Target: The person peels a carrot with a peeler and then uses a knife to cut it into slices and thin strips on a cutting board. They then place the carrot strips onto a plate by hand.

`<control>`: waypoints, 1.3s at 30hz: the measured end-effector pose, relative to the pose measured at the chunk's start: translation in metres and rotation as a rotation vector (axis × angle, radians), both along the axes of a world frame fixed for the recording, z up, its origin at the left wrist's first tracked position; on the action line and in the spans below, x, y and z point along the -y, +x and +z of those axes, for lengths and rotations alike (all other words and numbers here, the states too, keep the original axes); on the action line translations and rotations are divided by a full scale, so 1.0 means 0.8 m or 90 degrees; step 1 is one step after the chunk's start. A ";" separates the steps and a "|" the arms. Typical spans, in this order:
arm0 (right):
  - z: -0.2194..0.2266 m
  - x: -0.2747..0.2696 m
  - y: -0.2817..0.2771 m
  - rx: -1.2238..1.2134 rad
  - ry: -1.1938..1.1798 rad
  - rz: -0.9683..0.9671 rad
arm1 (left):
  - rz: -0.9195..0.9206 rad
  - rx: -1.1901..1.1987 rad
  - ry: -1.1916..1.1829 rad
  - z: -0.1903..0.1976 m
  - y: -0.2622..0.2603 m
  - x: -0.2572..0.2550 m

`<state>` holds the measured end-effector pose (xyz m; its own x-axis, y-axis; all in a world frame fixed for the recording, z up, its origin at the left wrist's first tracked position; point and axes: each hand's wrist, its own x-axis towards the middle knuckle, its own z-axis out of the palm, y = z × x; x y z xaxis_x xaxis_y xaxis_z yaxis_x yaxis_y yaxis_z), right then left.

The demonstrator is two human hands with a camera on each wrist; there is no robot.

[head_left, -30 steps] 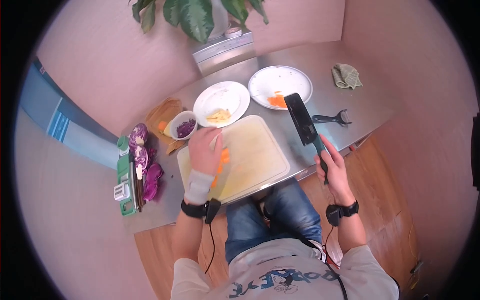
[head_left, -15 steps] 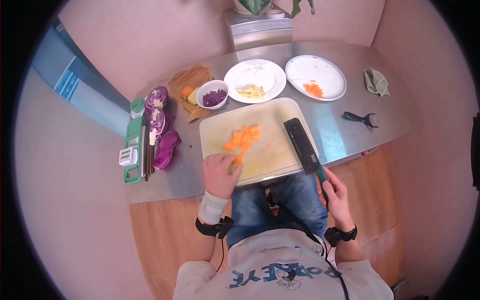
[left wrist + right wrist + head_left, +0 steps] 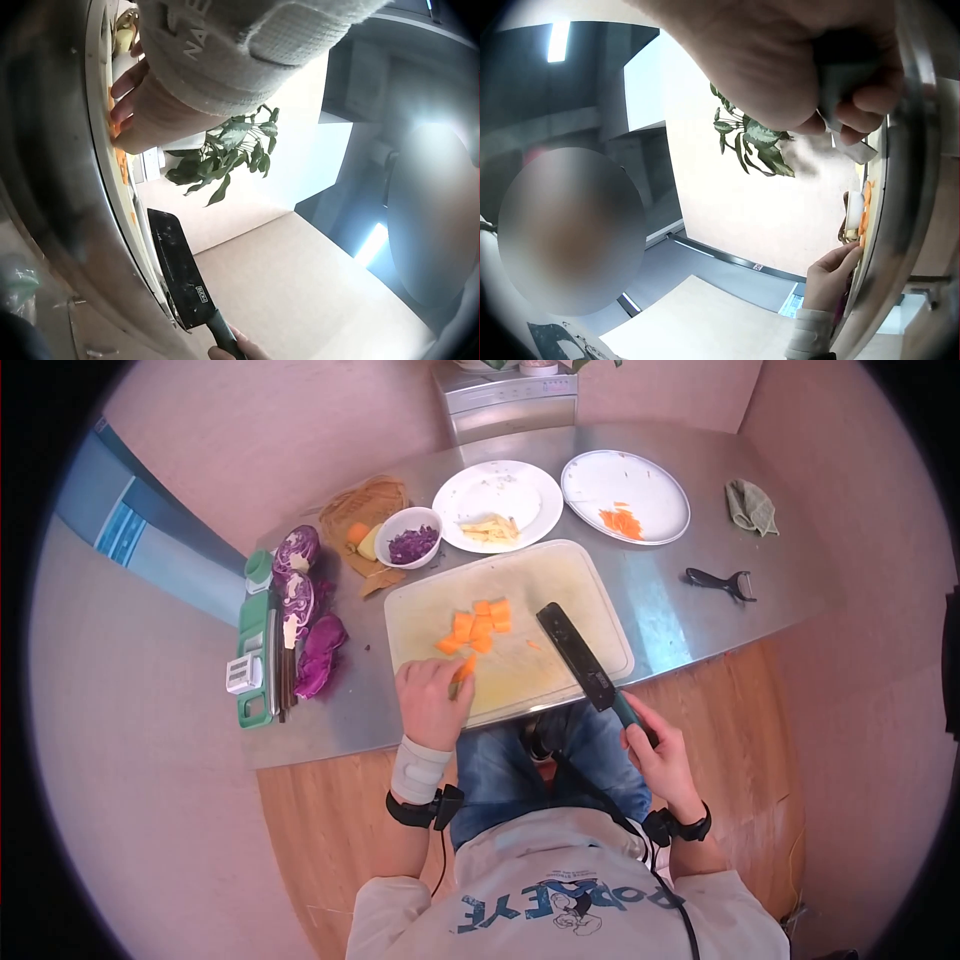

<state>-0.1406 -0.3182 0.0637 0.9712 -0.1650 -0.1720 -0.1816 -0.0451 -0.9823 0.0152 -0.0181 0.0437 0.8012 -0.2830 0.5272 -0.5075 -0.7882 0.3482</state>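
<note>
Near the left front corner of the cutting board (image 3: 520,680), my left hand (image 3: 432,705) pinches an orange carrot piece (image 3: 466,668) between thumb and fingers. Several more carrot pieces (image 3: 482,622) lie in a loose group just beyond it. My right hand (image 3: 662,752) grips the green handle of a black-bladed cleaver (image 3: 578,658). Its blade slants over the right part of the board, apart from the carrot. In the left wrist view the cleaver (image 3: 180,262) shows its broad flat side, close over the board. My left fingertips (image 3: 855,255) meet the carrot low on the board in the right wrist view.
Beyond the board stand a bowl of shredded purple cabbage (image 3: 413,545), a plate with pale strips (image 3: 455,495) and a plate with carrot shreds (image 3: 660,480). A peeler (image 3: 715,580) and a cloth (image 3: 750,508) lie right. Cabbage pieces (image 3: 318,655) and a green slicer (image 3: 258,660) are left.
My left hand has drawn back from over the carrot group to the board's near left and pinches a piece. The cleaver has come left, from beside the board to over it.
</note>
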 end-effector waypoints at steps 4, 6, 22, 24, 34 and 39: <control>0.008 0.001 0.001 -0.029 -0.062 0.005 | 0.001 -0.002 0.021 0.004 0.002 0.003; 0.011 -0.001 0.002 -0.029 -0.086 0.013 | 0.003 -0.006 0.025 0.004 0.002 0.002; 0.035 -0.001 0.008 0.003 -0.191 0.067 | 0.000 -0.037 0.031 0.012 0.002 0.002; 0.034 0.000 0.008 0.010 -0.205 0.072 | 0.000 -0.029 0.033 0.012 0.003 0.003; 0.039 0.002 0.010 0.001 -0.224 0.070 | -0.007 -0.034 0.081 0.017 0.008 0.004; 0.036 0.005 0.010 0.013 -0.231 0.073 | -0.011 -0.045 0.090 0.019 0.011 0.003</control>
<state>-0.1327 -0.3219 0.0923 0.9896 -0.1015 -0.1023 -0.1353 -0.4096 -0.9022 0.0244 -0.0207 0.0586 0.8290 -0.3654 0.4234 -0.5002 -0.8230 0.2692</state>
